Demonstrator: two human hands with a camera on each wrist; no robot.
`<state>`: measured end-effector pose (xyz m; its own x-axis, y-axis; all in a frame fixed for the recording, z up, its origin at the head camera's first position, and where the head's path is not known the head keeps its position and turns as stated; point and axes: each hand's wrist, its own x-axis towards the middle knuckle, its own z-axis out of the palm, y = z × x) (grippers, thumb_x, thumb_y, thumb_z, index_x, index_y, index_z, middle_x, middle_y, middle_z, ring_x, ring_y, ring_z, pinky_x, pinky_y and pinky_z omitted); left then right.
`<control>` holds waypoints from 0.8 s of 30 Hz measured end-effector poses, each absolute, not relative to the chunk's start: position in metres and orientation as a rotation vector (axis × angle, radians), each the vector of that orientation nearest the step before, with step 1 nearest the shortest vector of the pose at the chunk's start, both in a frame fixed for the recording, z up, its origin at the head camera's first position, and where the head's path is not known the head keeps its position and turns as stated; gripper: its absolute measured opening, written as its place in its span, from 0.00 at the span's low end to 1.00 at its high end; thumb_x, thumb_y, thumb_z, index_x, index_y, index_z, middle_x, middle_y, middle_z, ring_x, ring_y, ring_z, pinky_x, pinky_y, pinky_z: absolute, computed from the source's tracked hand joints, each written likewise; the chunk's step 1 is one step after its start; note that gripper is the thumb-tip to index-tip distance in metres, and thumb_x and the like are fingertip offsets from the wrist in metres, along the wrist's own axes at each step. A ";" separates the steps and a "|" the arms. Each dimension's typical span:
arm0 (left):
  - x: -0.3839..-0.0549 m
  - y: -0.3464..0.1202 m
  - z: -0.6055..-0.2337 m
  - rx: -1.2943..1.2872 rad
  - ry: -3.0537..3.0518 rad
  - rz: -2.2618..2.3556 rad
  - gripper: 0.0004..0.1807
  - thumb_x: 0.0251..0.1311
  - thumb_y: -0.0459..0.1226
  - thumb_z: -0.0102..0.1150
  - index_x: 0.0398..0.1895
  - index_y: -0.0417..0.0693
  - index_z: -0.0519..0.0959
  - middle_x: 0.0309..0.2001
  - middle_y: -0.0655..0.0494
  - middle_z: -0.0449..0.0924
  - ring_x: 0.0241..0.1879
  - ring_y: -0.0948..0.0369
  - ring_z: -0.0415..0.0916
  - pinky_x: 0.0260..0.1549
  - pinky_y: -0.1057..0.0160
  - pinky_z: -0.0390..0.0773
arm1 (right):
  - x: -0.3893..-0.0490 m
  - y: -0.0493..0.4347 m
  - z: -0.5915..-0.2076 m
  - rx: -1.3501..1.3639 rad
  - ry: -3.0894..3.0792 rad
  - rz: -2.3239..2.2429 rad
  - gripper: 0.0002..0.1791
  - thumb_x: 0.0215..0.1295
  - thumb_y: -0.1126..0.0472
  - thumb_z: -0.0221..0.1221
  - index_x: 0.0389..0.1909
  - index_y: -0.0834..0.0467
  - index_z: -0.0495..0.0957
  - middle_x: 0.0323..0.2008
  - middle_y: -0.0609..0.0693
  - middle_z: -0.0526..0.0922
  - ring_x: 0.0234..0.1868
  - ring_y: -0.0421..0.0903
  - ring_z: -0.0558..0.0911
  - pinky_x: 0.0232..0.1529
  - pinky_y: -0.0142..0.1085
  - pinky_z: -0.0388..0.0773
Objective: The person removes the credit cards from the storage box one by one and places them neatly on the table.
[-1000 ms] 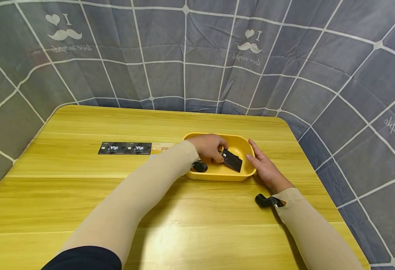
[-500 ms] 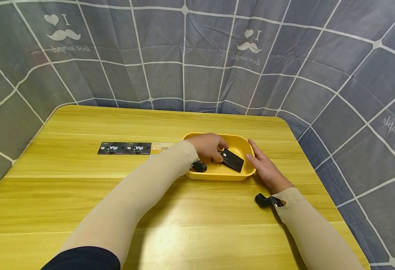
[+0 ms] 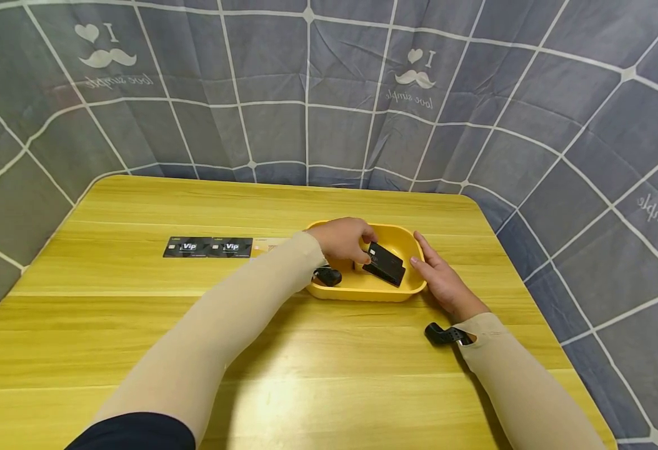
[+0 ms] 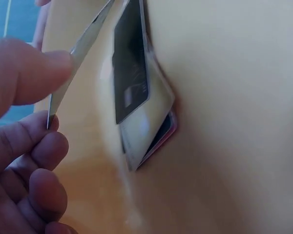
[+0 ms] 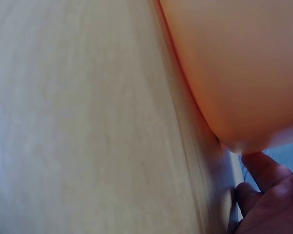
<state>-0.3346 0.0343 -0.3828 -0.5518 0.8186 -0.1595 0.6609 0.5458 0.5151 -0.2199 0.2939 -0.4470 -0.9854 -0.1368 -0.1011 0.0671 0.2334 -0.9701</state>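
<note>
My left hand (image 3: 340,239) reaches into a yellow plastic bin (image 3: 357,294) and pinches a black card (image 3: 386,255) by its near corner. In the left wrist view that card (image 4: 80,48) appears nearly edge-on between thumb and fingers. Beside it lies a fanned stack of cards (image 4: 146,107), a dark one on top and a pale one below. My right hand (image 3: 445,282) holds the bin's right end, thumb at the rim and fingers along the outside. The right wrist view shows fingers (image 5: 266,170) against the bin's outer wall (image 5: 239,87).
Left of the bin, two black Vip cards (image 3: 188,247) and a gold card (image 3: 264,245) lie in a row on the wooden table (image 3: 109,312). The left sleeve partly covers the gold card. A grey checked curtain (image 3: 272,81) surrounds the table's back and sides.
My left hand has moved slightly up and left, and the black card in it has risen off the other dark card beneath. The right hand and bin have stayed put.
</note>
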 end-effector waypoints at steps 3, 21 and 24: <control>-0.334 0.027 -0.378 1.216 2.426 0.597 0.31 0.66 0.47 0.67 0.71 0.49 0.77 0.64 0.54 0.79 0.62 0.57 0.76 0.67 0.56 0.74 | -0.220 0.295 -0.447 -0.066 2.340 -1.833 0.39 0.86 0.54 0.45 0.87 0.44 0.35 0.87 0.52 0.38 0.84 0.58 0.51 0.57 0.19 0.74; -0.325 -0.081 -0.326 1.149 2.617 0.875 0.28 0.63 0.47 0.69 0.64 0.48 0.78 0.55 0.53 0.78 0.40 0.54 0.71 0.43 0.55 0.72 | -0.214 0.301 -0.444 -0.066 2.340 -1.789 0.39 0.86 0.55 0.44 0.87 0.42 0.34 0.87 0.48 0.33 0.86 0.56 0.44 0.64 0.22 0.71; -0.319 -0.109 -0.326 1.102 2.664 0.890 0.27 0.63 0.47 0.70 0.63 0.48 0.78 0.55 0.53 0.78 0.38 0.54 0.70 0.41 0.54 0.71 | -0.212 0.302 -0.443 -0.062 2.344 -1.776 0.39 0.86 0.55 0.44 0.87 0.42 0.34 0.87 0.47 0.33 0.86 0.55 0.43 0.65 0.21 0.69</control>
